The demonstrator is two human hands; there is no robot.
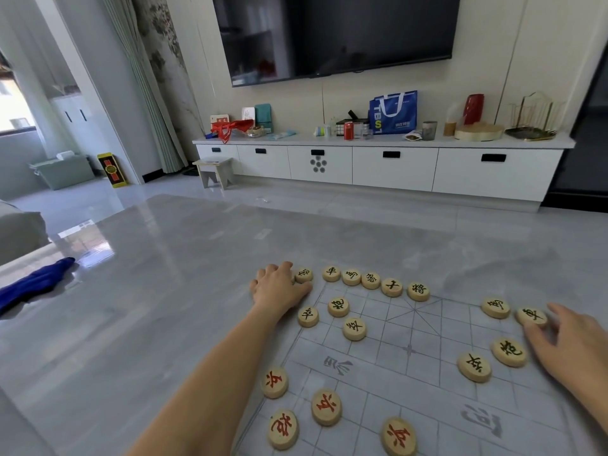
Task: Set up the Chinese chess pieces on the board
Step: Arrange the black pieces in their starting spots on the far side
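Note:
A thin, see-through chess board (411,350) lies on the glossy grey table (164,291). Round wooden pieces stand on it. Black-lettered ones form a far row (371,279), with more below (339,307) and on the right (509,352). Red-lettered pieces (325,408) sit near me. My left hand (278,286) rests at the board's far-left corner, fingers curled, thumb and forefinger around a black piece (303,274). At the far-right corner, my right hand (569,347) pinches a black chariot piece (531,315).
A blue cloth (36,284) lies at the table's left edge. Beyond the table are a white TV cabinet (378,169) with clutter on top, a wall-mounted TV (339,34) and a small stool (215,171).

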